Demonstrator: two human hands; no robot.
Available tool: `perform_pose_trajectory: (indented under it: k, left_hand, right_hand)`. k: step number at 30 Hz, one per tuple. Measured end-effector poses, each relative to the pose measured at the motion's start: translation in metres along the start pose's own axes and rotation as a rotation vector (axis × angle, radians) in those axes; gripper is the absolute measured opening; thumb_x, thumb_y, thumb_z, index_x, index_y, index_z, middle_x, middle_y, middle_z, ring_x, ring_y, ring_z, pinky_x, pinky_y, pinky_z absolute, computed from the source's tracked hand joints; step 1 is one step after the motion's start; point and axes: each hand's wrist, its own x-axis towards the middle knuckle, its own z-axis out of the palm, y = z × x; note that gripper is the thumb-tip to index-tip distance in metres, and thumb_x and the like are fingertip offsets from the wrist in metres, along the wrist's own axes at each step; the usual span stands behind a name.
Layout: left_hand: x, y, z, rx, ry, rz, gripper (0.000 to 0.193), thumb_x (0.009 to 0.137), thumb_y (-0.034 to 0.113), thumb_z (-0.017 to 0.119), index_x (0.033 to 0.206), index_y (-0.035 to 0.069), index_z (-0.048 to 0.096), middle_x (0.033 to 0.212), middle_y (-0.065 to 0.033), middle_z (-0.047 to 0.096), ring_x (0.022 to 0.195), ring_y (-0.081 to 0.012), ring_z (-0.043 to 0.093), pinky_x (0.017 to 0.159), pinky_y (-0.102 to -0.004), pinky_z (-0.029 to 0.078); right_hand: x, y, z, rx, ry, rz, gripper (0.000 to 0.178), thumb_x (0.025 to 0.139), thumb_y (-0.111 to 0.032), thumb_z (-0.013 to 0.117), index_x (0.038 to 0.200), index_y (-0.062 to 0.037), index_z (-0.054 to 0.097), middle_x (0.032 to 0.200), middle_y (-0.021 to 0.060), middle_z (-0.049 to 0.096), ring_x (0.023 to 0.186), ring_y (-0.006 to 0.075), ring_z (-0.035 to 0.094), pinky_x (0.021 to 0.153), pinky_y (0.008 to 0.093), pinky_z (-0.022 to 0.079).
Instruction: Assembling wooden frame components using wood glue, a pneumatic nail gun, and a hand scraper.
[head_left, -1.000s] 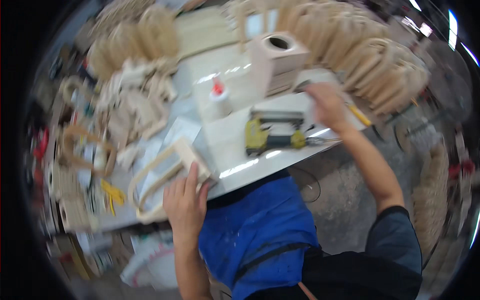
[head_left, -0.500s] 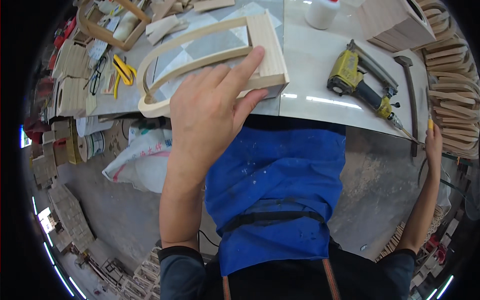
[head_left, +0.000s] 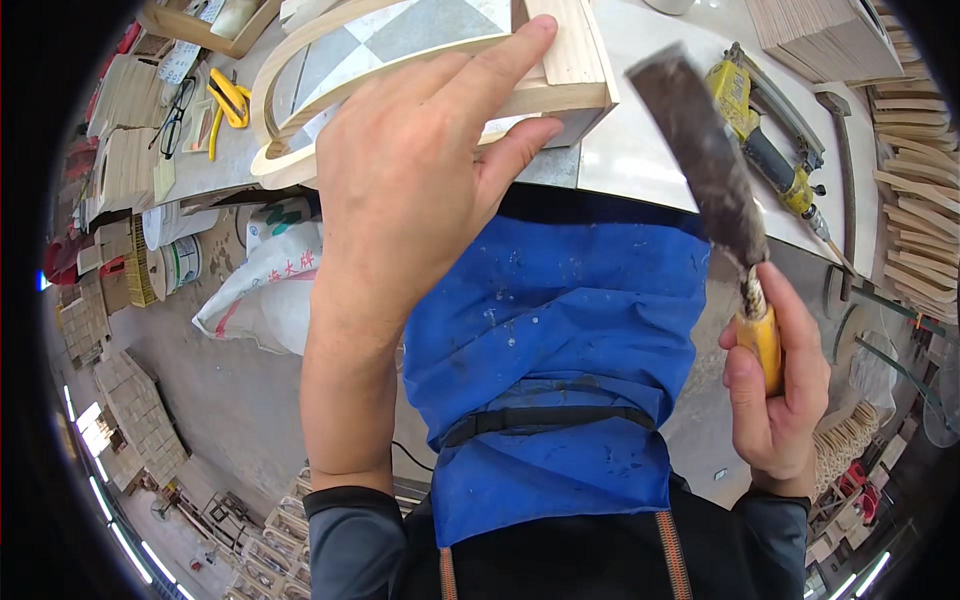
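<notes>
My left hand [head_left: 400, 170] grips a pale wooden frame [head_left: 572, 45] with one rounded end, on the bench's near edge. Its index finger lies along the top of the flat end piece and the thumb is at the near side; the other fingers are partly hidden. Closed round a yellow handle, my right hand [head_left: 785, 400] holds up a flat file [head_left: 700, 150] in front of the apron. The file's wide dark blade points up and to the left, slightly blurred, apart from the frame.
A yellow-green nail gun [head_left: 770, 150] and a dark metal bar [head_left: 848, 190] lie right on the bench. Stacked curved wooden pieces [head_left: 920, 210] line the right edge. Yellow-handled pliers [head_left: 228, 100], glasses [head_left: 175, 115] and a wooden box [head_left: 240, 40] sit left. A white sack [head_left: 262, 300] is below the bench.
My right hand has swung from the bench's far right side toward me and leftward, lifting the file into view. My left hand keeps hold of the frame; the view has shifted slightly.
</notes>
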Motion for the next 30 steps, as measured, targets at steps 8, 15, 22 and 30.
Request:
perform_pose_trajectory:
  k: [8, 15, 22, 30]
  left_hand:
    - [-0.002, 0.004, 0.002, 0.062, -0.008, -0.009, 0.057, 0.077, 0.028, 0.086, 0.132, 0.022, 0.073, 0.093, 0.0017, 0.076, 0.069, -0.0129, 0.063, 0.065, -0.0257, 0.047]
    - [-0.002, 0.002, 0.007, -0.087, 0.122, -0.032, 0.057, 0.077, 0.028, 0.086, 0.132, 0.022, 0.073, 0.094, 0.0019, 0.076, 0.068, -0.0128, 0.062, 0.065, -0.0261, 0.047]
    - [0.0, 0.003, 0.001, 0.004, 0.031, -0.013, 0.056, 0.077, 0.029, 0.086, 0.131, 0.023, 0.073, 0.097, 0.0022, 0.077, 0.068, -0.0128, 0.062, 0.065, -0.0261, 0.048]
    - [-0.002, 0.002, 0.004, -0.063, 0.035, -0.09, 0.056, 0.077, 0.028, 0.086, 0.131, 0.021, 0.074, 0.096, 0.0018, 0.077, 0.068, -0.0127, 0.062, 0.064, -0.0261, 0.047]
  right_hand:
    - [0.017, -0.004, 0.036, -0.179, 0.145, -0.339, 0.061, 0.083, 0.008, 0.062, 0.143, 0.0104, 0.052, 0.114, 0.0207, 0.069, 0.082, 0.0217, 0.067, 0.073, 0.0312, 0.057]
    - [0.016, -0.008, 0.046, -0.325, 0.185, -0.354, 0.06, 0.083, 0.013, 0.06, 0.142, 0.0109, 0.053, 0.113, 0.0214, 0.069, 0.078, 0.0214, 0.064, 0.065, 0.0285, 0.055]
    - [0.025, -0.019, 0.049, -0.437, 0.111, -0.244, 0.059, 0.082, 0.014, 0.061, 0.141, 0.0095, 0.056, 0.108, 0.0193, 0.069, 0.074, 0.0189, 0.06, 0.057, 0.0255, 0.051]
    - [0.021, -0.022, 0.047, -0.428, 0.192, -0.328, 0.059, 0.081, 0.013, 0.062, 0.139, 0.0094, 0.057, 0.107, 0.0182, 0.07, 0.071, 0.0179, 0.058, 0.055, 0.0258, 0.05]
